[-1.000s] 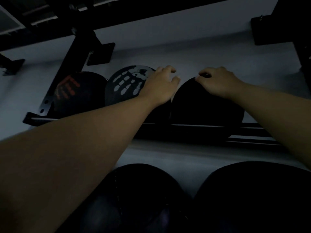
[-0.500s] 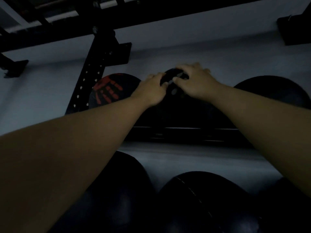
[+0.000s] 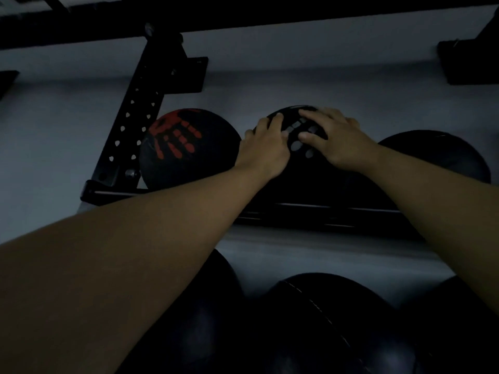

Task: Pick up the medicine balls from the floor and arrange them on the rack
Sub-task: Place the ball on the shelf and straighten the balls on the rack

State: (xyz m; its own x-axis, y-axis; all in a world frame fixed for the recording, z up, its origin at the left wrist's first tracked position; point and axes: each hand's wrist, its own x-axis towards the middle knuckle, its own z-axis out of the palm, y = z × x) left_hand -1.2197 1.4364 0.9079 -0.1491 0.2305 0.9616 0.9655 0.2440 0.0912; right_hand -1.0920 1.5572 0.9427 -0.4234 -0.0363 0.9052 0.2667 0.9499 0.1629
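Note:
The scene is dim. Three black medicine balls sit in a row on the rack shelf (image 3: pixel 297 209). The left one carries a red handprint (image 3: pixel 175 141). The middle one has a grey handprint (image 3: pixel 299 136), and both my hands rest on its top: my left hand (image 3: pixel 266 147) on its left side, my right hand (image 3: pixel 334 139) on its right, fingers curled over it. A plain black ball (image 3: pixel 442 157) sits to the right, touching the middle one.
A perforated black upright (image 3: pixel 129 125) stands left of the red-print ball, under a dark crossbar (image 3: pixel 243 14). Several large dark balls (image 3: pixel 324 327) fill a lower tier close to me. A pale wall lies behind.
My hands left the plain black ball and came together on the grey-handprint ball. The view shifted left, so the plain ball now lies at the right.

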